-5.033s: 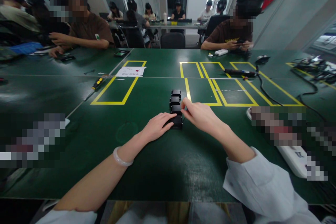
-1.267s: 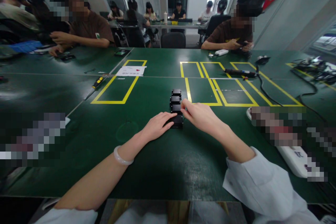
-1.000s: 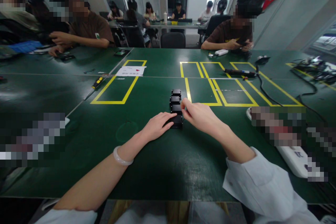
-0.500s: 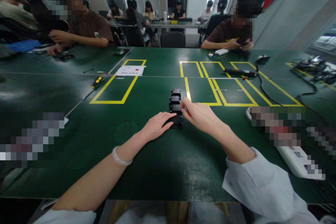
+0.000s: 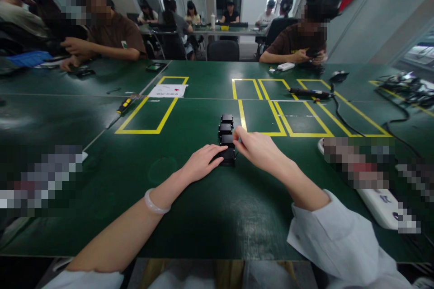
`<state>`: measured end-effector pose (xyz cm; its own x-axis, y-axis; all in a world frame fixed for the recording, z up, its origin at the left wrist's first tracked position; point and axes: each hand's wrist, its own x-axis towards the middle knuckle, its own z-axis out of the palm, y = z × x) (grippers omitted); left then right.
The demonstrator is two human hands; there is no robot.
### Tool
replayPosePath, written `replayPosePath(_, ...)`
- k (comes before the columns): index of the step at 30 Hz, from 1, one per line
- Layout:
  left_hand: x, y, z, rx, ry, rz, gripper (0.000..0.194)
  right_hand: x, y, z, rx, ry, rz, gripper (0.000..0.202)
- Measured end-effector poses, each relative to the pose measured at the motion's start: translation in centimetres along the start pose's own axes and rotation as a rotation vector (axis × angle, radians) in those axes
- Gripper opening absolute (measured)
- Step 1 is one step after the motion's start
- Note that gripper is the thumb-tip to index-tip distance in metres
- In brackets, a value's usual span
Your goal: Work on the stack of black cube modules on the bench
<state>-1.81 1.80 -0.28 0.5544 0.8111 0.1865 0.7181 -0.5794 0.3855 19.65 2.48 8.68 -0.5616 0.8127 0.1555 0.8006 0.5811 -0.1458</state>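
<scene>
Four black, box-shaped, seemingly plastic units point(image 5: 228, 157) line the green tabletop point(image 5: 203, 221), their row's long axis running near to far between both close hands. The left hand point(image 5: 200, 162) lays outstretched, unclenched fingers on the nearest from its left; the right hand point(image 5: 261, 149) curls just right of the second, grasp unclear.

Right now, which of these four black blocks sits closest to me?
The front block, at the row's near end, with your left hand at its left side; the other three line up beyond it.
</scene>
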Motion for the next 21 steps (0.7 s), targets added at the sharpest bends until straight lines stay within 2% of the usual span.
replayPosePath(21,0.00,-0.32,0.30,0.001,0.020,0.015,0.040,0.06,-0.08,0.15,-0.014,0.000,0.014,0.020)
